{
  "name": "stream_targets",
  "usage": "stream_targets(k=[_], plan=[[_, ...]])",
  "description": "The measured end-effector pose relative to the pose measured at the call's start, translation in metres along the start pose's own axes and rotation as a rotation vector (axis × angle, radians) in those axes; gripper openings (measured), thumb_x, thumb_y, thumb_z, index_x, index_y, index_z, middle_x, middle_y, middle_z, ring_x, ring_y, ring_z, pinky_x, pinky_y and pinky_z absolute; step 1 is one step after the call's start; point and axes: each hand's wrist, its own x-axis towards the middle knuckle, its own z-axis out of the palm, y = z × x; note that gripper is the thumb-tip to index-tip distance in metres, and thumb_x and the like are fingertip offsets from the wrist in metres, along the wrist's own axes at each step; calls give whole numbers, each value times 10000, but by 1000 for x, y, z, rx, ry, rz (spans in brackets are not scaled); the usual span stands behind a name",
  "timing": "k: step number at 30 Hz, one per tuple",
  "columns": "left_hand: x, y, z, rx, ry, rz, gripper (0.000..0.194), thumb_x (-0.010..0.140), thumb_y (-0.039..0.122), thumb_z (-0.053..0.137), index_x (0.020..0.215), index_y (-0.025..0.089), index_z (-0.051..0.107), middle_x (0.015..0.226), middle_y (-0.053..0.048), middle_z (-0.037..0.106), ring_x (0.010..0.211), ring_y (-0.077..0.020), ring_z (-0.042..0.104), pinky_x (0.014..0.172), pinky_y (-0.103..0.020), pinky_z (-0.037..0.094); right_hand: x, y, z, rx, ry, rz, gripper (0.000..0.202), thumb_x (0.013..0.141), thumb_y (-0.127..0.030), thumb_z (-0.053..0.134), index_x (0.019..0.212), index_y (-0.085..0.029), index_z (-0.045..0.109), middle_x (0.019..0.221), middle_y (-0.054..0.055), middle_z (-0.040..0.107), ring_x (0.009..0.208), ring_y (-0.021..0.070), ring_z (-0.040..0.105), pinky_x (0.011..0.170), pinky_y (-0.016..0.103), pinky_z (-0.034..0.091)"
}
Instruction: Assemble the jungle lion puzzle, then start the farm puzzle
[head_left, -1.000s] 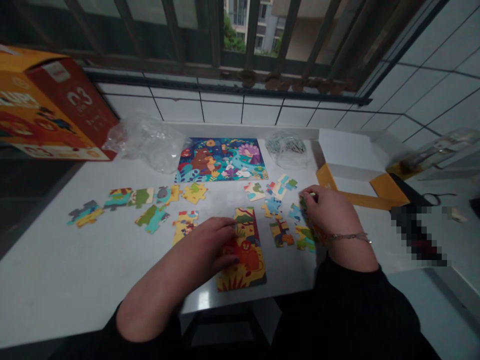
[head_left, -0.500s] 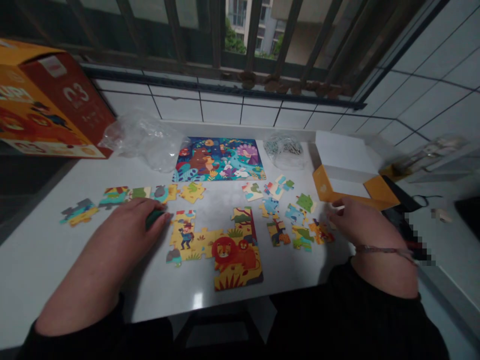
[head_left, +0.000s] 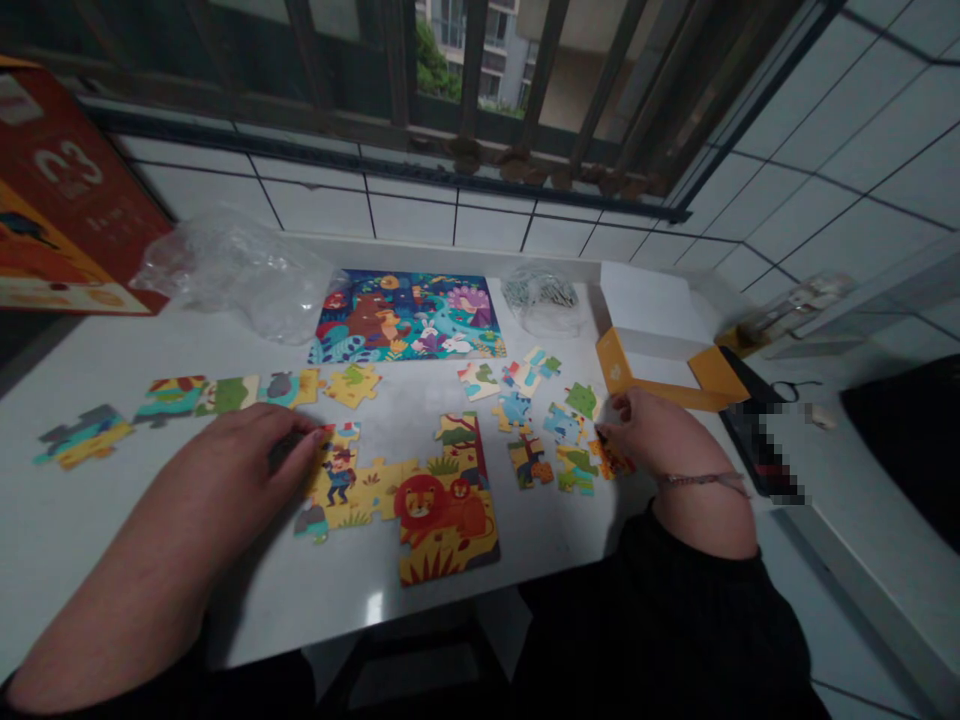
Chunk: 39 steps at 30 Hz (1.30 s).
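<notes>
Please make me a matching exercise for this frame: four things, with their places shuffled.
Things
1. Lion section
2. Clear plastic bag
3. Open white-and-orange box
4. Left hand

Places
A. Back right of the table
B. Front middle of the table
C. Beside the pieces showing a man
D. Back left of the table

Pairs: 1-B, 2-D, 3-A, 4-C

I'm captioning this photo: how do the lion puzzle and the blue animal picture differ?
The lion puzzle has an irregular outline; the blue animal picture is rectangular. The lion puzzle is mainly yellow and orange, the blue animal picture mainly blue. The lion puzzle lies closer, the blue animal picture farther back. Both lie flat and show cartoon animals.
</notes>
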Motion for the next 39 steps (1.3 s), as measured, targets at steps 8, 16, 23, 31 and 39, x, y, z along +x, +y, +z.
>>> stream_targets(k=[8, 16, 23, 31, 39], plan=[[1, 15, 4, -17, -64, 69, 392, 1090, 458, 458, 1062, 211, 761, 1145, -130, 816, 1059, -306, 711, 973, -481, 563, 13, -23, 5, -29, 10, -46, 338, 1047, -426, 698, 1173, -135, 814, 1126, 211, 838, 1061, 326, 795, 793, 365, 523], [4, 32, 21, -112, -55, 239, 353, 1086, 459, 492, 995, 236, 750, 1053, -122, 810, 992, -313, 720, 920, -488, 568, 14, -17, 5, 153, 150, -48, 259, 956, -390, 794, 1092, -183, 718, 1032, 132, 800, 945, 285, 737, 734, 335, 462], [-3, 55, 39, -248, -56, 430, 277, 1109, 383, 547, 1168, 236, 774, 1212, -105, 816, 1089, -284, 757, 998, -475, 579, 17, -28, 10, 717, 244, -193, 228, 1001, -437, 676, 1088, -228, 641, 883, 15, 698, 784, 202, 673, 736, 319, 528], [-2, 64, 45, -269, -180, 477, 217, 1079, 348, 622, 1095, 262, 821, 1253, -92, 812, 1088, -286, 756, 964, -460, 588, -1, -74, 15, 1085, -94, -448, 363, 999, -453, 679, 1316, -278, 664, 962, -16, 616, 713, 157, 665, 621, 305, 623], [-3, 64, 50, -280, -184, 538, 124, 1032, 327, 704, 1036, 288, 821, 1171, -70, 803, 994, -250, 741, 852, -392, 564, -2, -98, 26, 1024, -119, -587, 328, 954, -226, 739, 1278, -240, 693, 1027, 8, 771, 886, 175, 728, 807, 310, 608]])
